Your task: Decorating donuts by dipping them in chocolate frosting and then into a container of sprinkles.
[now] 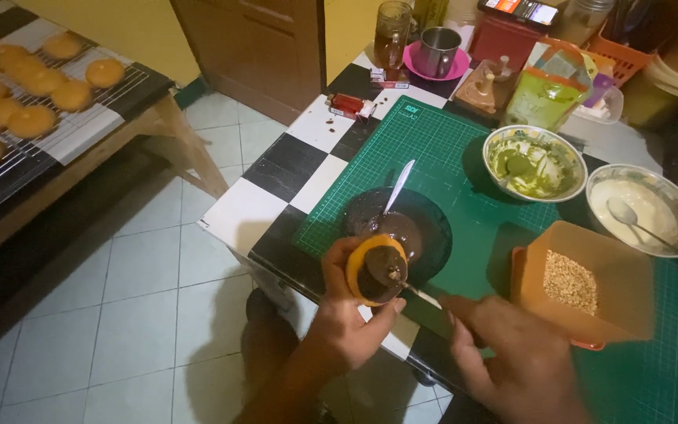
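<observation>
while the left hand [352,314] curls its fingers and thumb closed around a round golden doughnut [374,269], it holds the pastry up on edge, just near of the dark bowl of chocolate glaze [399,228]. the doughnut's upward face is mostly coated in glossy brown chocolate, with a bare orange-yellow rim showing round the left and bottom edge. the right hand [512,357] is closed in a grip on the handle of a thin metal utensil [416,290], whose tip touches the chocolate-covered face; the hand is blurred, so the exact finger placement cannot be told. a second spoon [399,185] leans in the chocolate bowl. all this sits over a green cutting mat [449,153] on a black-and-white chequered table [276,184]. right of the hands stands an orange tub of crushed nuts [582,283]; farther off are a bowl of green glaze [534,162] and a bowl of white glaze with a spoon [645,208]. far left, plain doughnuts rest on a wire rack [25,94].
</observation>
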